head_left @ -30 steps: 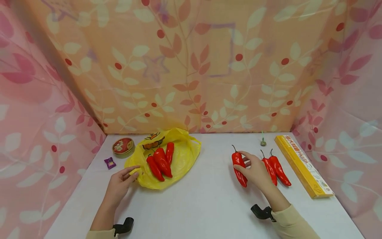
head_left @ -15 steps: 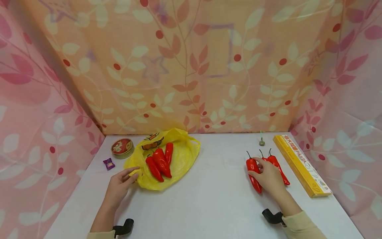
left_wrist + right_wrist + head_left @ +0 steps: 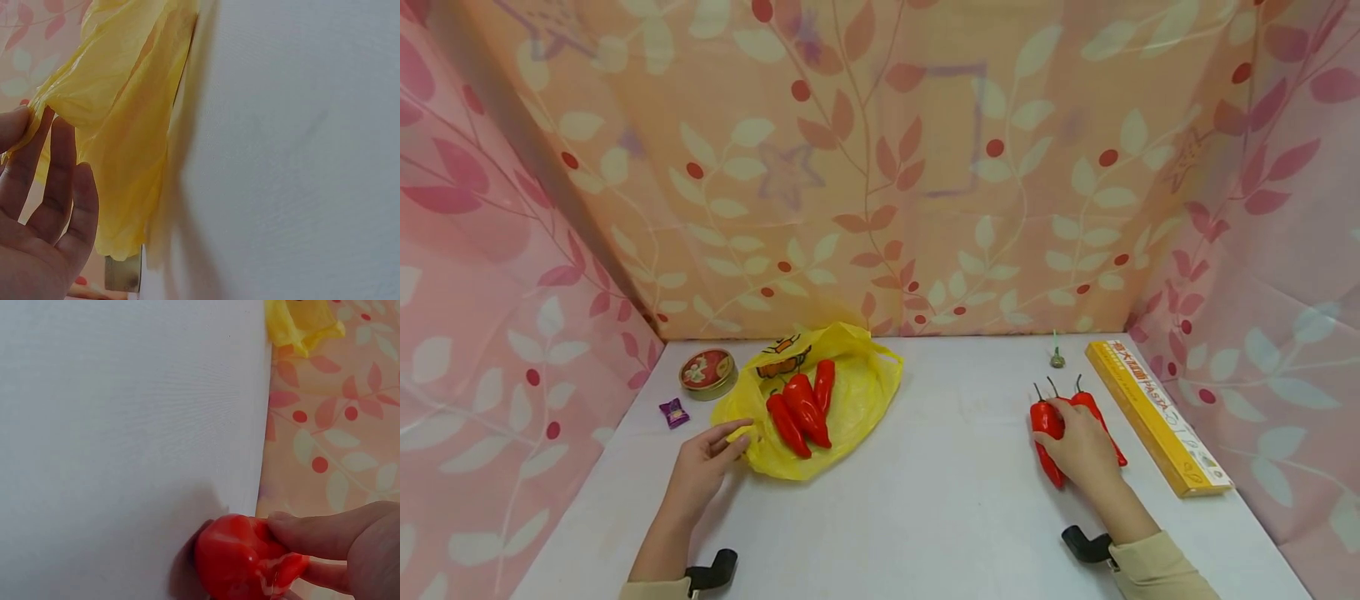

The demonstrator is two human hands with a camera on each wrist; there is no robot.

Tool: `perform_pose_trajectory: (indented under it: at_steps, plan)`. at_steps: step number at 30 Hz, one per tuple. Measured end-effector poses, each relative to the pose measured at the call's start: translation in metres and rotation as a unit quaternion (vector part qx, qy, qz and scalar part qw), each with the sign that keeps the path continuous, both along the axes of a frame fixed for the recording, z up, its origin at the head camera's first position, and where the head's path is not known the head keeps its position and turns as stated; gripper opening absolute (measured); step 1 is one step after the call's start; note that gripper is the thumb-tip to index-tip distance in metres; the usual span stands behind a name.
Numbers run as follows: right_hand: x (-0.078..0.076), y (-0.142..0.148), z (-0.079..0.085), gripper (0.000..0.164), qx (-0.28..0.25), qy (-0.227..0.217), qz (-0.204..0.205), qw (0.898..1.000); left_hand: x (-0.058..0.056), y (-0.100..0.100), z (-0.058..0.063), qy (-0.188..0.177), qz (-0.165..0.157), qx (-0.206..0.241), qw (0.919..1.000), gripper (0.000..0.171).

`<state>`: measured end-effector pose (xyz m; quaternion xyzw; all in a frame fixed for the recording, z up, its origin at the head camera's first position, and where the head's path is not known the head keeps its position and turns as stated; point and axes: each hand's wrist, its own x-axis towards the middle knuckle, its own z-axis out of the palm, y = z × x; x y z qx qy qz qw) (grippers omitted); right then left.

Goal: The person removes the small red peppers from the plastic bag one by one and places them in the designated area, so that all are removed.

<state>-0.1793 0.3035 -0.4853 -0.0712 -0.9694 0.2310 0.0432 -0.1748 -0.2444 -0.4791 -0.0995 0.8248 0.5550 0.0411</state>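
Booth-like nook: floral curtains (image 3: 880, 192) on three sides, white table (image 3: 910, 508).

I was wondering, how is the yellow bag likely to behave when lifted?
The yellow bag is probably floppy, since it creases where the left hand pinches its edge. It looks thin, suggesting little weight of its own. The red peppers inside may slide, looking glossy.

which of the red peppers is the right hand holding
The leftmost pepper of the three outside the yellow bag: the right hand grips it, with its two neighbours partly hidden by the hand.
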Motion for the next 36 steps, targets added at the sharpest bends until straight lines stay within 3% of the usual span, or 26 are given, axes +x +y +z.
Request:
perform_pose_trajectory:
  at_steps: [20, 27, 36]
  plan:
    - [-0.007, 0.004, -0.005, 0.071, 0.023, 0.011, -0.003, 1.000, 0.004, -0.005, 0.003, 0.010, -0.004, -0.008, 0.9999, 0.048]
    - [-0.010, -0.007, 0.013, 0.062, -0.003, 0.044, 0.050, 0.998, 0.004, -0.005, 0.003, 0.007, 0.001, -0.010, 0.9999, 0.047]
    - [-0.021, -0.039, 0.030, 0.050, -0.069, 0.107, 0.114, 0.985, 0.002, -0.005, 0.000, 0.009, -0.002, -0.001, 1.0000, 0.048]
